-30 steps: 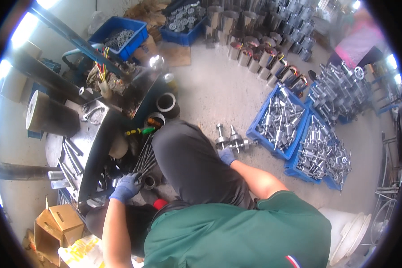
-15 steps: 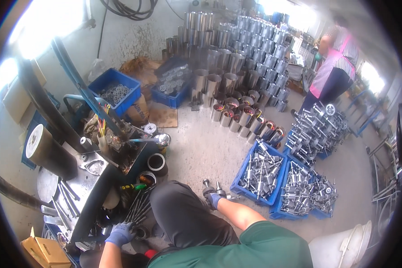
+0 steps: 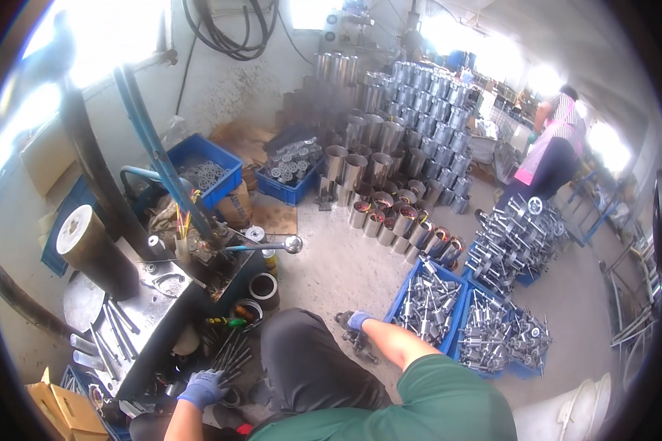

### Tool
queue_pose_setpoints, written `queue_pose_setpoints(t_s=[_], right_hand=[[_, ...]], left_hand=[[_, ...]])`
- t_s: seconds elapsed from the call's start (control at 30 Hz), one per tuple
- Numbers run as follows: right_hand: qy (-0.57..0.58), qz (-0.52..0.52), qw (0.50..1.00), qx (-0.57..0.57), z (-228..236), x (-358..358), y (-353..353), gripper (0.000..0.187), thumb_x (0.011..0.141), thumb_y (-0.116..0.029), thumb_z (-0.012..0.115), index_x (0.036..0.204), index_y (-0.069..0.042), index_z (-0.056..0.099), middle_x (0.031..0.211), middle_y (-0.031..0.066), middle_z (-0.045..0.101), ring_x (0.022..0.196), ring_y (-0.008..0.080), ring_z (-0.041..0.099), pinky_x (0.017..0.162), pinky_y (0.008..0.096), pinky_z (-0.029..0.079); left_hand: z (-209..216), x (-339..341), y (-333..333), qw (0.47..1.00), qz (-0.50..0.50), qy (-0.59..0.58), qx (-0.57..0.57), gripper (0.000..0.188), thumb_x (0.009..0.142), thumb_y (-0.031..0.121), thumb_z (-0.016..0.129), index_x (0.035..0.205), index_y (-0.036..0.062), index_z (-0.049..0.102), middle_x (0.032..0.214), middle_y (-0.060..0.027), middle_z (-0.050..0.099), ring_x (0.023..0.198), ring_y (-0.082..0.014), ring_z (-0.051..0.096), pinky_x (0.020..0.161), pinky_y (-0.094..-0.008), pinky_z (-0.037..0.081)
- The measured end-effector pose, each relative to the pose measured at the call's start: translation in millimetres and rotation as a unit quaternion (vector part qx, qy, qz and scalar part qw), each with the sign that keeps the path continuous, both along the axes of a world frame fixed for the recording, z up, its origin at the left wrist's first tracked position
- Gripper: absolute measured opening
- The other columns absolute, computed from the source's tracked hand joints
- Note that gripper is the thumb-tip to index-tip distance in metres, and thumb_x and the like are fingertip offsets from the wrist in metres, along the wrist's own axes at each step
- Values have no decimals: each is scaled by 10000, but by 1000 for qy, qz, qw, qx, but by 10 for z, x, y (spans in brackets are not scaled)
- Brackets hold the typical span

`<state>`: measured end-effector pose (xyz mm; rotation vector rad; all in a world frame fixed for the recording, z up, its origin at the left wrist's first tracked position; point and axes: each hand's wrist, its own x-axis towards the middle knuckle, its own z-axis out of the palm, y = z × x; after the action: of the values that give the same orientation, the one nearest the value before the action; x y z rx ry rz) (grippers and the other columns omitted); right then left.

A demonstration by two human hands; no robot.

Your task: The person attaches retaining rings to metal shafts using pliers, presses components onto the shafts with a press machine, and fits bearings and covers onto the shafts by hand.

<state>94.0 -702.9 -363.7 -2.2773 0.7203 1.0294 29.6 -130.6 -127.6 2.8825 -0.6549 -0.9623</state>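
Observation:
Low on the left, my left hand in a blue-grey work glove is at the lower ends of a bundle of thin metal rods. The picture does not show whether its fingers grip them. Beyond my right knee, my right hand, gloved alike, is closed on a dark metal part low over the floor. Its fingers are partly hidden by the glove's back. Just below that hand lie several metal shaft parts. A green-handled tool sits among the things beyond the rods.
A press with a blue lever and a metal worktable stand at left. Blue crates of rotors are right of my hand. Metal cylinders are stacked behind. A white bucket stands low right. A person bends at far right.
My right hand has moved slightly up with the metal part, and the shaft parts under it look shifted. The left hand stays by the rods. The whole view has tilted upward; the person bends lower.

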Motion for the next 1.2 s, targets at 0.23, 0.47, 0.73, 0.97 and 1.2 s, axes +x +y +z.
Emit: queue_pose_setpoints(t_s=[0.23,0.47,0.73,0.97,1.2], right_hand=[[20,-344,926,152,216,-215,465,200,941,-332,714,1019,-189,830,959,41,807,875,190,774,703,485,577],[-163,-409,877,193,443,-459,774,176,849,-228,741,932,-75,770,825,106,708,685,251,650,614,417,508],[-246,-604,667,362,64,-672,704,127,891,-130,702,999,-63,692,741,67,655,580,187,620,514,369,506],[-227,-630,594,447,475,-948,741,128,914,-106,657,1011,-27,630,792,151,678,671,316,717,684,512,675],[-174,-557,467,664,-30,-1111,841,300,795,-90,647,1088,-28,620,993,148,666,1002,321,677,1019,474,556]], left_hand=[[197,-186,-9,1000,12,-7,-1,653,982,518,609,1519,151,557,1455,-158,633,1383,-341,575,1161,-482,417],[175,-182,66,1000,12,4,-13,619,980,533,602,1461,144,597,1438,-169,640,1349,-352,599,1129,-493,446],[-47,17,148,998,-15,56,-21,698,927,581,635,1497,179,596,1469,-176,629,1391,-347,570,1151,-477,434],[-130,-53,206,998,43,41,-22,642,952,567,623,1461,175,621,1431,-157,652,1345,-366,597,1141,-490,455],[11,-439,413,996,72,37,31,540,964,503,587,1418,218,651,1369,-174,685,1284,-392,634,1108,-509,485]])
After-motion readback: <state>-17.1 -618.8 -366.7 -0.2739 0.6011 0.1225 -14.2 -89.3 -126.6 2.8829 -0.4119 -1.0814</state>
